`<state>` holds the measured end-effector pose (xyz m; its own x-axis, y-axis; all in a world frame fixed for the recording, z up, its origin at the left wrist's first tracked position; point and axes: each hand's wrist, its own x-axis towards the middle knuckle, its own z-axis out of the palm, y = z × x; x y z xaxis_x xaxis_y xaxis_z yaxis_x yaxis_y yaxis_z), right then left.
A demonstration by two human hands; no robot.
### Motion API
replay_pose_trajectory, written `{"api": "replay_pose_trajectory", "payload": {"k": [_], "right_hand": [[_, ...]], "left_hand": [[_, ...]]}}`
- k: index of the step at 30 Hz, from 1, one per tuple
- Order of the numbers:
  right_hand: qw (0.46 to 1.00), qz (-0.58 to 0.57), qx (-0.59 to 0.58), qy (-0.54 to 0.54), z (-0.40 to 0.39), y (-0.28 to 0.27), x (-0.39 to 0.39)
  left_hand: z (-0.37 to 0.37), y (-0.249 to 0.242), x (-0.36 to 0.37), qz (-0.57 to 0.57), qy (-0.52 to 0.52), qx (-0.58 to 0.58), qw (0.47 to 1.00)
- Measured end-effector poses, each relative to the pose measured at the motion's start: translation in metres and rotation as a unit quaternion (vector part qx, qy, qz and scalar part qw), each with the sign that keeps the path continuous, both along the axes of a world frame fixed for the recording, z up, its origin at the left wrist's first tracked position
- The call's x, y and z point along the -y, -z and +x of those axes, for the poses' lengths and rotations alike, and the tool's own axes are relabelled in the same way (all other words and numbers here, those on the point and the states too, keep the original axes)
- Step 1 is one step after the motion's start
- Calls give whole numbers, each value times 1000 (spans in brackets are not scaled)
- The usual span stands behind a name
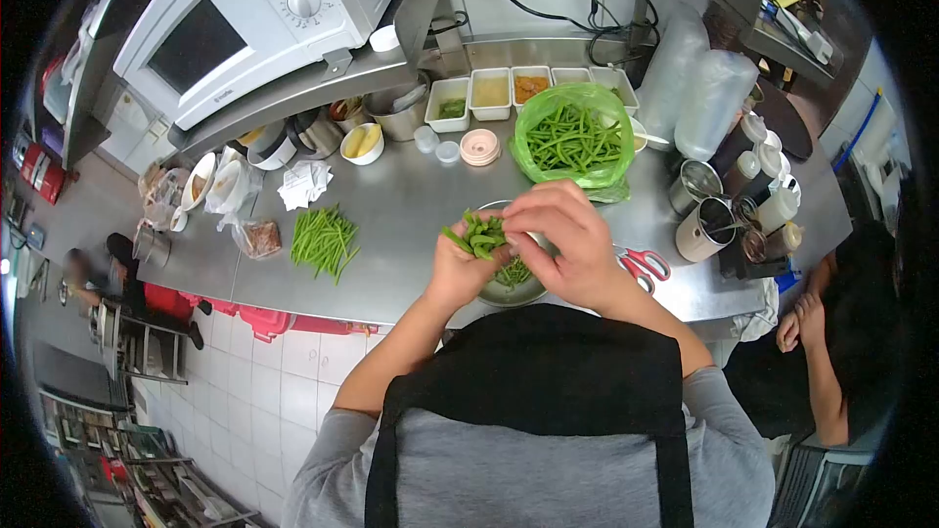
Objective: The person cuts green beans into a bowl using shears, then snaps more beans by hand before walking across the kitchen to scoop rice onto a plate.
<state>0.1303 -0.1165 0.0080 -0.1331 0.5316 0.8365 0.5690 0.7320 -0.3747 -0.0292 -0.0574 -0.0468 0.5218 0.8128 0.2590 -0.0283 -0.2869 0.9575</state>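
My left hand [458,272] is closed around a bunch of green beans [479,234], held above a bowl [515,293]. Fingers bent and pinched, my right hand [567,240] works at the bean ends; whether it grips a piece is hidden. Small green bits [513,274] lie in the bowl below. Behind my hands, a green plastic bag [528,142] stands open, full of long green beans [577,142]. To the left, a pile of green beans [325,241] rests on the steel counter. Red-handled scissors [646,265] lie just right of the bowl.
Small white food containers [490,93] line the back, near a pink round container [479,147]. Bottles [758,166] and metal cups [696,186] crowd the right. A microwave [264,20] sits on the shelf at upper left. Another person's hands [804,323] are at the right.
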Motion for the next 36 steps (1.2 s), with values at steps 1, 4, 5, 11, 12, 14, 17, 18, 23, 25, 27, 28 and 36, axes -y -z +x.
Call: {"api": "replay_pose_trajectory", "payload": {"k": [1,4,5,11,12,14,17,18,23,25,27,28,36], "right_hand": [[1000,-2,-3,-5,0,1,-2],[1000,7,14,-3,1,-2,-5],[1000,14,24,1,1,-4,-6],[999,10,43,0,-3,-4,-9],[999,18,37,-5,-4,-3,-8],[999,36,22,-15,-5,1,-8],[998,68,14,5,-7,4,-10],[997,70,18,15,-8,4,-9],[996,65,30,51,-13,0,-6],[996,61,33,49,-14,-1,-5],[996,61,35,47,-14,-1,-5],[996,62,36,44,-13,0,-5],[995,-14,42,86,-10,20,-12]], "left_hand": [[-1,-1,-2,18,-4,2,1000],[-3,0,-5,-11,20,45,999],[-3,2,-5,-35,33,65,997],[-7,10,-5,-53,40,51,996],[-8,9,-3,-59,36,61,996],[-9,5,1,-70,28,80,994],[-8,0,5,-64,16,84,994],[-8,-1,6,-60,9,77,995],[-7,2,6,-16,4,85,996],[-7,0,6,3,4,68,998],[-7,0,5,22,4,58,998],[-7,2,4,31,4,55,998],[-11,-1,6,-2,-22,-108,994]]}}
